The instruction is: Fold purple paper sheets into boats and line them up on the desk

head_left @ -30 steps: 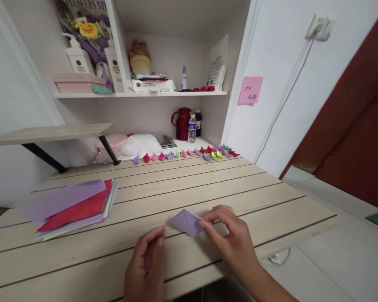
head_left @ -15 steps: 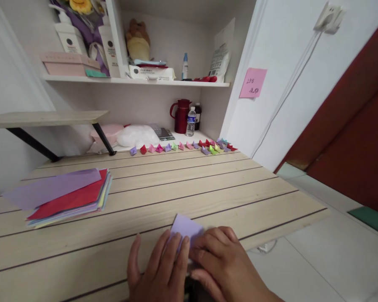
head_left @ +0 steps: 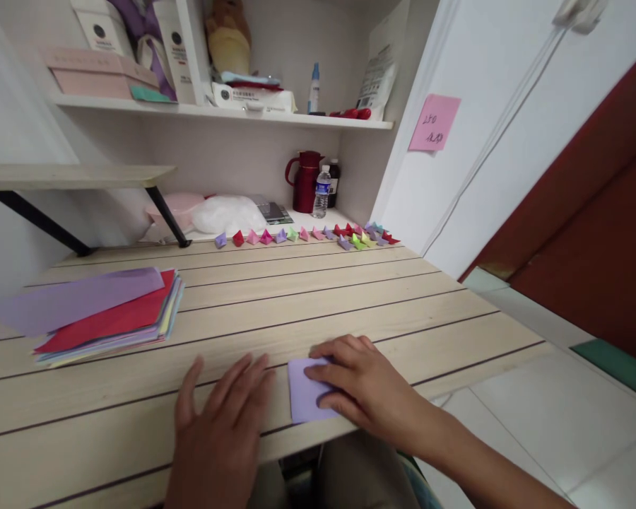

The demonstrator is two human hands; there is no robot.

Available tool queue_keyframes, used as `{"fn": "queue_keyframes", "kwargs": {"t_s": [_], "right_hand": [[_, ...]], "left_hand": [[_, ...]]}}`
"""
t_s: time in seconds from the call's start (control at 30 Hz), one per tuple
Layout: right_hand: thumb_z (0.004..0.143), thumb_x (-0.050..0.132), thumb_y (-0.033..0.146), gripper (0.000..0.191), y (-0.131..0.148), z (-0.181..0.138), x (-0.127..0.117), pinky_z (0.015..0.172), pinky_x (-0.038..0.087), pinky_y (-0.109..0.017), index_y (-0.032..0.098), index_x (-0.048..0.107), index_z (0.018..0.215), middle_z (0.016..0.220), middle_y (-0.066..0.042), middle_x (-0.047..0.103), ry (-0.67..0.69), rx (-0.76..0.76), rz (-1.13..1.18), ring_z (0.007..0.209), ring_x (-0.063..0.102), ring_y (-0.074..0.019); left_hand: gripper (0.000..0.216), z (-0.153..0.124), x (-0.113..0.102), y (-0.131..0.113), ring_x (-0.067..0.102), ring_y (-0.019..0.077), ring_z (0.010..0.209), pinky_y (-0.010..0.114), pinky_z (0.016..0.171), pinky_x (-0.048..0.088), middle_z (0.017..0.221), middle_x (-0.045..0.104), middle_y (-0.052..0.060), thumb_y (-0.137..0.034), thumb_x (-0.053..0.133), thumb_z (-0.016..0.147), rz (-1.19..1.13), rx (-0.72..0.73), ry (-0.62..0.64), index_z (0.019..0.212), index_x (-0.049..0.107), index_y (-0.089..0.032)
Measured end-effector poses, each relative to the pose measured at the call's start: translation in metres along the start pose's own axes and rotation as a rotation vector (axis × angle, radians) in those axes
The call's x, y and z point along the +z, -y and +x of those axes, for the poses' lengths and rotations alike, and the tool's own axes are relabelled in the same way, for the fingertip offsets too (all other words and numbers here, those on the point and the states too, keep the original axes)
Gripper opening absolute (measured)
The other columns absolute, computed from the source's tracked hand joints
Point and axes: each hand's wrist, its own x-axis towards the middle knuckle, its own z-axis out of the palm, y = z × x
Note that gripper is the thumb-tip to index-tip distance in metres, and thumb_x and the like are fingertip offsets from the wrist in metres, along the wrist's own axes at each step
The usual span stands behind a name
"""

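A small folded square of purple paper (head_left: pixel 303 393) lies flat near the front edge of the table. On top of it rests my right hand (head_left: pixel 352 382), fingertips and thumb apart and touching the paper, covering its right part. To the left, my left hand (head_left: pixel 225 417) is open with fingers spread over the wood, apart from the paper and slightly blurred. Neither palm's underside can be seen.
At the left lies a stack of coloured paper sheets (head_left: pixel 121 318) under a loose purple sheet (head_left: pixel 85 297). Small folded paper pieces (head_left: pixel 280 236) line the table's back edge. Behind them stand a red jug (head_left: pixel 306 182) and a water bottle (head_left: pixel 321 192). A raised wooden shelf (head_left: pixel 74 177) is at left.
My left hand has come off the purple paper and moved left. The paper has turned to lie squarer to the edge, and my right hand has shifted onto its top. The view has tilted down.
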Motion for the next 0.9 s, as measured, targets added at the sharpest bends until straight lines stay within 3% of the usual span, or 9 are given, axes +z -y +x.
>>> {"fn": "queue_keyframes", "kwargs": {"t_s": [0.13,0.3,0.43,0.53,0.67,0.77,0.9], "right_hand": [[0.090,0.069,0.041,0.037,0.018,-0.012,0.014,0.086,0.042,-0.045,0.025,0.066,0.123,0.119,-0.010,0.067,-0.099,0.082,-0.135,0.100,0.058,-0.0288],[0.087,0.074,0.037,0.042,0.035,-0.019,0.028,0.079,0.042,-0.043,0.022,0.065,0.124,0.117,-0.010,0.067,-0.213,0.120,-0.235,0.094,0.058,-0.0289],[0.094,0.063,0.029,0.033,0.027,-0.021,0.019,0.083,0.043,-0.044,0.028,0.064,0.127,0.118,-0.006,0.067,-0.172,0.150,-0.040,0.097,0.059,-0.0275],[0.101,0.048,0.024,0.028,0.007,-0.019,0.007,0.088,0.045,-0.039,0.030,0.066,0.122,0.113,-0.005,0.068,-0.176,0.242,0.229,0.102,0.060,-0.0236],[0.098,0.052,0.021,0.024,-0.023,-0.003,-0.005,0.089,0.046,-0.037,0.024,0.071,0.111,0.103,-0.007,0.069,-0.175,0.358,0.349,0.099,0.062,-0.0229],[0.091,0.062,0.018,0.021,-0.030,0.014,-0.008,0.088,0.047,-0.036,0.022,0.073,0.109,0.102,-0.007,0.068,-0.104,0.305,0.426,0.097,0.062,-0.0223],[0.085,0.071,0.013,0.029,-0.020,0.029,-0.003,0.085,0.048,-0.033,0.024,0.073,0.112,0.103,-0.006,0.066,-0.046,0.156,0.536,0.094,0.060,-0.0199]], "left_hand": [[0.036,-0.007,-0.013,-0.008,0.072,0.0176,0.097,0.043,0.123,0.015,0.110,0.076,0.011,-0.011,0.048,0.086,0.026,-0.108,-0.128,0.117,0.064,-0.013],[0.042,-0.004,-0.006,-0.037,0.067,0.0184,0.113,0.049,0.125,0.006,0.125,0.071,0.008,-0.009,0.049,0.088,0.035,-0.020,-0.090,0.128,0.058,-0.015],[0.036,-0.005,0.011,-0.043,0.065,0.0170,0.117,0.045,0.126,-0.004,0.130,0.068,0.005,-0.038,0.050,0.097,0.017,0.223,0.020,0.124,0.062,-0.017],[0.045,-0.014,0.022,-0.047,0.067,0.0154,0.112,0.044,0.127,0.003,0.124,0.071,0.004,-0.053,0.046,0.097,-0.050,0.118,-0.048,0.119,0.065,-0.018],[0.036,-0.022,0.032,-0.054,0.068,0.0130,0.108,0.045,0.126,0.010,0.118,0.074,0.000,-0.046,0.045,0.099,-0.144,-0.019,-0.169,0.112,0.068,-0.021],[0.033,-0.020,0.031,-0.052,0.068,0.0128,0.107,0.049,0.126,0.008,0.117,0.075,0.000,-0.042,0.046,0.100,-0.100,0.021,-0.165,0.112,0.068,-0.020],[0.034,-0.014,0.022,-0.045,0.066,0.0123,0.111,0.044,0.127,0.001,0.123,0.072,-0.002,-0.043,0.053,0.097,-0.002,0.202,-0.032,0.119,0.065,-0.020]]}}
